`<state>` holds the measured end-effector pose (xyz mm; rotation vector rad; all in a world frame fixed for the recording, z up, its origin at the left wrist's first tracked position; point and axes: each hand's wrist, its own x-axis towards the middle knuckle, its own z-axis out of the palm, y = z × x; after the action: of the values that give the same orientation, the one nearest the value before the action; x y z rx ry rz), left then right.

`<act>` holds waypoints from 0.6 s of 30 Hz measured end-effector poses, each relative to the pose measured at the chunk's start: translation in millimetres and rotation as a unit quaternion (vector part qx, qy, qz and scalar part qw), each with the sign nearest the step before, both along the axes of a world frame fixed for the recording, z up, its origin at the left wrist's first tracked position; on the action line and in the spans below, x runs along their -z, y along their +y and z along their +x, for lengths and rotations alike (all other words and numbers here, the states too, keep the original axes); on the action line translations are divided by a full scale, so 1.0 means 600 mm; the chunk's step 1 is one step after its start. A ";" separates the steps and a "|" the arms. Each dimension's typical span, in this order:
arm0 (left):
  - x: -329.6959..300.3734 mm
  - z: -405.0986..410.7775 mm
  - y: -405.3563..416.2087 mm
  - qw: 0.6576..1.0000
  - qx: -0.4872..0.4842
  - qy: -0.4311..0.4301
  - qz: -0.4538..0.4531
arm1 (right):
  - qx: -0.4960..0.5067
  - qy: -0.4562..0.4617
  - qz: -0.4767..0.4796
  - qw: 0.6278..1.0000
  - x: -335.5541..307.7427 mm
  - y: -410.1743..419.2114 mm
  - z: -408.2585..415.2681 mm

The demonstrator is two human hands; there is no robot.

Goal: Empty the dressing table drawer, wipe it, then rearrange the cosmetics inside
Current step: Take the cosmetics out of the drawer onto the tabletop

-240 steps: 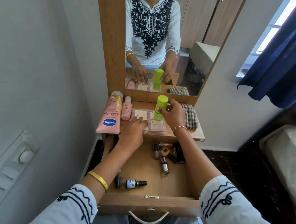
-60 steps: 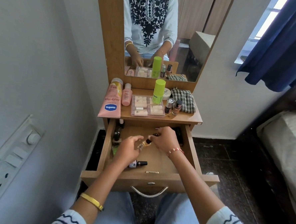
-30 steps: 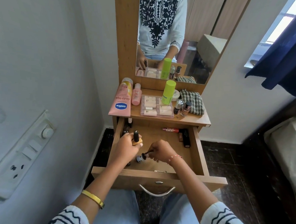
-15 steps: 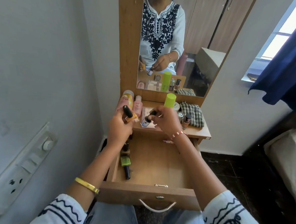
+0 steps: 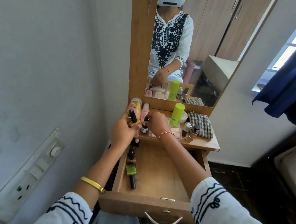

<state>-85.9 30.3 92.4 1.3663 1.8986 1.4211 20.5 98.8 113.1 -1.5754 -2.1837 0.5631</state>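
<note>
The wooden drawer (image 5: 157,174) stands pulled out below the dressing table top (image 5: 200,142). My left hand (image 5: 123,129) grips an amber bottle with a black cap (image 5: 132,118), held up over the table's left end. My right hand (image 5: 156,123) pinches the black cap of a small dark bottle (image 5: 144,129) that is low over the table top, just left of a clear palette box (image 5: 175,131). Along the drawer's left wall lie several small bottles, among them a green one (image 5: 131,169) and a black tube (image 5: 132,181).
On the table top stand a pink Vaseline tube (image 5: 135,106), a small pink bottle (image 5: 145,110), a lime green bottle (image 5: 177,114), a white jar (image 5: 184,116), two nail polish bottles (image 5: 190,131) and a checked cloth (image 5: 201,123). A mirror (image 5: 190,54) rises behind. A switch panel (image 5: 24,173) is on the left wall.
Both hands lifted small bottles out of the drawer and carried them up to the table top. My right hand has now lowered its bottle toward the table; the left still holds its bottle up.
</note>
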 end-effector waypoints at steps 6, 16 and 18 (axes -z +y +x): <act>0.006 -0.005 -0.011 1.000 0.004 -0.028 -0.001 | 0.041 0.088 0.013 0.995 0.002 -0.021 0.017; 0.067 0.002 -0.087 0.997 -0.002 -0.079 0.015 | 0.001 -0.072 -0.358 0.931 0.148 -0.129 0.027; 0.083 0.003 -0.100 0.996 -0.002 -0.084 0.003 | -0.015 -0.104 -0.373 0.922 0.169 -0.142 0.012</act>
<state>-83.8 -29.7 42.7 1.2051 1.7913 1.4961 27.4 13.5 11.6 -2.0363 -2.2789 1.4244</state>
